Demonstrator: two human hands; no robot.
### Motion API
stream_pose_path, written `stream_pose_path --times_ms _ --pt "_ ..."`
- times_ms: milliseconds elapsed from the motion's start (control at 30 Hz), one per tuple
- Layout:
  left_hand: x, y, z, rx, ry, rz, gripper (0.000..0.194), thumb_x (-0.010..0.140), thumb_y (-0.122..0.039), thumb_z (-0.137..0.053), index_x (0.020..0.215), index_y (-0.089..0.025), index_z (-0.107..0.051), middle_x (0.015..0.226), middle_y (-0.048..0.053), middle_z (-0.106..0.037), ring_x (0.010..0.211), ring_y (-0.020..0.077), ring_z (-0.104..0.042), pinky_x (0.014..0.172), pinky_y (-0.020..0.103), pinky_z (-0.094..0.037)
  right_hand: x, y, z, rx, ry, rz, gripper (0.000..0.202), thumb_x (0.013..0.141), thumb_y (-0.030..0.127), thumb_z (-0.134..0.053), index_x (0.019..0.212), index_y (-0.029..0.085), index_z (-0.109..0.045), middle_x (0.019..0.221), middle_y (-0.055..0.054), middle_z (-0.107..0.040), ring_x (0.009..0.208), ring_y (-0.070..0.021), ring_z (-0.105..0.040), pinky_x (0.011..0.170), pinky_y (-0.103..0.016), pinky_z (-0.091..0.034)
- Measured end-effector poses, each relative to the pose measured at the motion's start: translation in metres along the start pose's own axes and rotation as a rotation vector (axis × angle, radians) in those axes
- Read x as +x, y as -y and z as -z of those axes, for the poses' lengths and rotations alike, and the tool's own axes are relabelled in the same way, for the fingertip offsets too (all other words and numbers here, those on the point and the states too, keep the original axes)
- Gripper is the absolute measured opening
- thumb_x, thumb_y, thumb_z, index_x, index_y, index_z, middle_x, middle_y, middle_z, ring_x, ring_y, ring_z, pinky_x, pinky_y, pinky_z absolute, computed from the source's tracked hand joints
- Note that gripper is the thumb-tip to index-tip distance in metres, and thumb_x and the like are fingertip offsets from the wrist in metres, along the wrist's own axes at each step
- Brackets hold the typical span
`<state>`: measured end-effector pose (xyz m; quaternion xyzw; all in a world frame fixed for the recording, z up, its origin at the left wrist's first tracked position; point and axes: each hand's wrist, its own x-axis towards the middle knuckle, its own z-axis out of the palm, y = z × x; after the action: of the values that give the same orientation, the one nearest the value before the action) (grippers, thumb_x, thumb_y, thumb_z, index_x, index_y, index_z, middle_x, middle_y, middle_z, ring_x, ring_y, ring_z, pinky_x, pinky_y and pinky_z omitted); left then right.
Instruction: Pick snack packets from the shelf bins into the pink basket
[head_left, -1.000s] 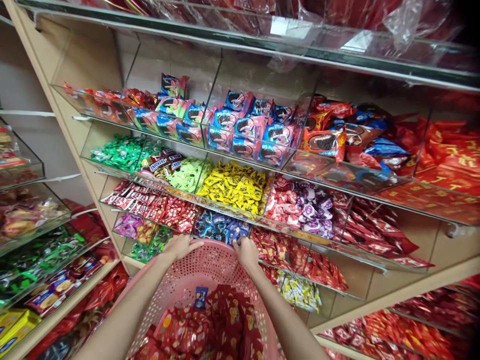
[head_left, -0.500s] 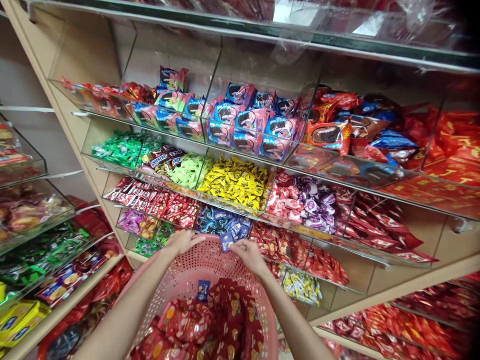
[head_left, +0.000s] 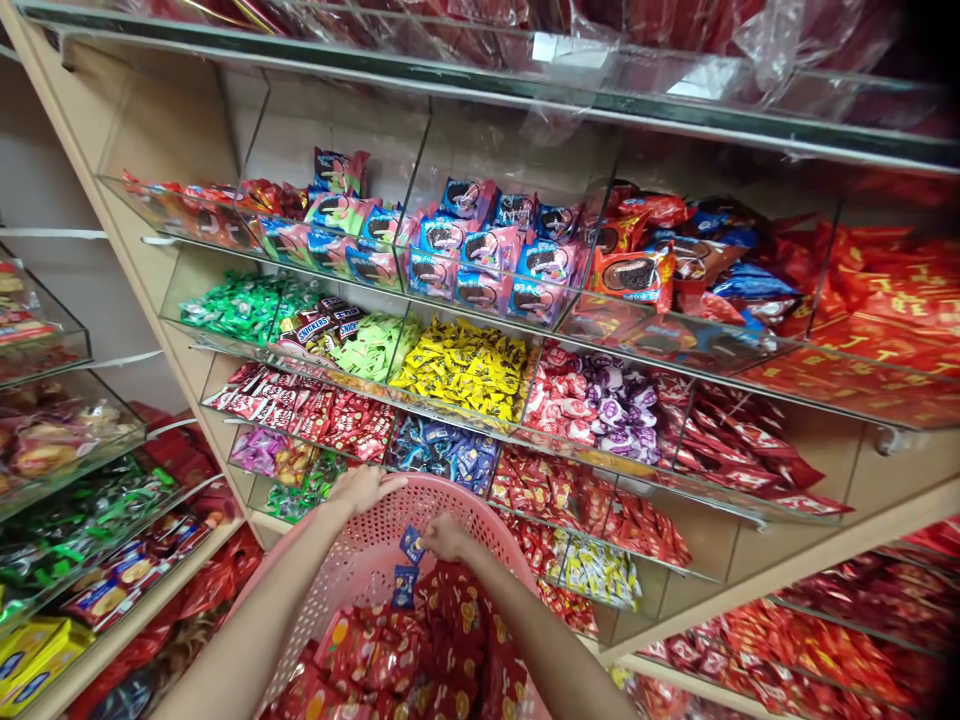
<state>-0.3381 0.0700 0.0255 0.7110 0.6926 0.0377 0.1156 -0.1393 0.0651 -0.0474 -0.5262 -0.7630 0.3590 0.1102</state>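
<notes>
My left hand (head_left: pixel 365 490) is closed over the far rim of a pink perforated plastic basket (head_left: pixel 457 497). Inside the basket, my right hand (head_left: pixel 448 538) pinches a small blue candy packet (head_left: pixel 412 543) by its edge. Just below it another blue packet (head_left: pixel 403 587) lies against the pile of red candy packets (head_left: pixel 382 650) with orange fruit prints. Beyond the rim, a shelf bin of blue packets (head_left: pixel 442 450) sits close to both hands.
Clear-fronted shelves rise ahead, with yellow packets (head_left: pixel 461 370), purple-wrapped candies (head_left: pixel 621 410) and blue-pink cookie packs (head_left: pixel 480 250). Red packets (head_left: pixel 559 490) fill a bin right of the basket. A wooden side panel (head_left: pixel 135 260) and more stocked shelves stand at left.
My right hand has come down from above the far rim into the basket, carrying the blue candy packet. My left hand keeps its hold on the rim.
</notes>
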Motion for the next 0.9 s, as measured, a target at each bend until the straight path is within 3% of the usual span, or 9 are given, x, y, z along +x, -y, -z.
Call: stream_pose_path --times_ms 133,233,433,533,633,900 --pt "0.001 0.001 -0.001 -0.006 0.01 0.006 0.073 0.063 -0.074 -0.014 0.074 -0.019 -0.061 0.082 0.012 -0.063 0.08 0.0257 -0.058 0.068 0.033 -0.04 -0.004 0.003 -0.001 -0.073 0.003 -0.059 0.013 0.062 0.015 -0.057 0.049 0.017 -0.055 0.046 0.004 -0.051 0.05 -0.0103 -0.047 0.048 -0.019 -0.033" --pt "0.001 0.002 -0.002 -0.003 0.004 0.001 0.072 0.063 -0.074 -0.014 0.074 -0.02 -0.061 0.081 0.011 -0.063 0.079 0.0252 -0.058 0.067 0.033 -0.04 -0.013 0.01 0.009 -0.21 -0.099 -0.045 0.007 0.068 0.021 -0.054 0.064 0.017 -0.058 0.064 -0.001 -0.059 0.064 -0.0145 -0.053 0.055 -0.022 -0.036" --pt "0.003 0.003 -0.003 -0.005 -0.007 0.002 0.074 0.062 -0.075 -0.014 0.074 -0.019 -0.06 0.081 0.012 -0.063 0.079 0.0262 -0.058 0.066 0.033 -0.041 -0.035 0.025 0.071 -0.546 -0.349 0.087 0.028 0.085 0.022 -0.028 0.086 0.018 -0.056 0.081 -0.006 -0.058 0.069 -0.014 -0.051 0.06 -0.024 -0.033" --pt "0.004 0.003 -0.004 0.006 -0.005 -0.018 0.074 0.062 -0.075 -0.011 0.072 -0.019 -0.059 0.079 0.011 -0.063 0.077 0.0271 -0.058 0.065 0.034 -0.041 -0.039 0.023 0.101 -0.724 -0.453 0.129 0.023 0.084 0.02 -0.032 0.089 0.019 -0.055 0.091 -0.008 -0.054 0.084 -0.0181 -0.046 0.068 -0.028 -0.031" --pt "0.004 0.004 -0.005 0.01 -0.01 -0.026 0.074 0.063 -0.075 -0.011 0.071 -0.02 -0.059 0.078 0.01 -0.063 0.077 0.0271 -0.059 0.065 0.035 -0.042 -0.038 0.017 0.114 -0.823 -0.425 0.177 0.021 0.083 0.019 -0.036 0.084 0.02 -0.056 0.091 -0.008 -0.051 0.087 -0.0194 -0.041 0.069 -0.029 -0.028" --pt "0.003 0.004 -0.004 -0.004 -0.014 -0.007 0.072 0.063 -0.075 -0.015 0.073 -0.019 -0.06 0.08 0.011 -0.063 0.077 0.0254 -0.059 0.066 0.032 -0.042 -0.033 0.016 0.124 -0.883 -0.305 0.327 0.021 0.083 0.022 -0.04 0.07 0.018 -0.057 0.087 -0.006 -0.05 0.085 -0.0183 -0.039 0.069 -0.029 -0.025"
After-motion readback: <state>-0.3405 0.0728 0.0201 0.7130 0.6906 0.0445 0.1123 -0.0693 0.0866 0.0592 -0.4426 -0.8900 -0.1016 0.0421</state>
